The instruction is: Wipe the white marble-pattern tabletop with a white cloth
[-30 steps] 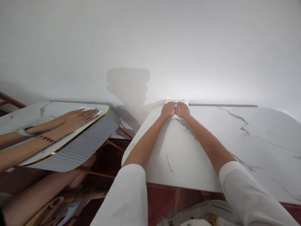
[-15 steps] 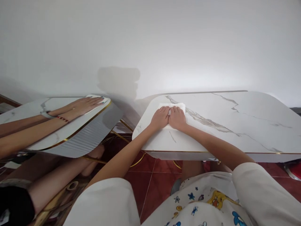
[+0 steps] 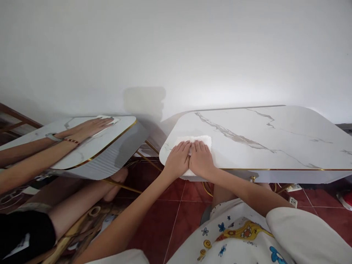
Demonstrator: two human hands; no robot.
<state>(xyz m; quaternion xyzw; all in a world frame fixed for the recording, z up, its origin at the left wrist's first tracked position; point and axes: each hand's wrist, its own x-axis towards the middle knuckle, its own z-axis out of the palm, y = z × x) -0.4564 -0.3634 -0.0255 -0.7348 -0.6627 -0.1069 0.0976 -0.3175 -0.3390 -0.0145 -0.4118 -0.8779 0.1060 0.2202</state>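
Flat and touching, my left hand and right hand press this fluffy white cloth onto the grey-veined, round-cornered white tabletop.

The person I watch over this head camera wears white: I see a loose, short right sleeve, plain and wide at its rounded end, and a strip of the matching left sleeve at the bottom of my view. Over the lap I make out a white printed garment with blue flowers, yellow swirls and a larger yellow figure with orange touches. The left hand and right hand look bare to me.
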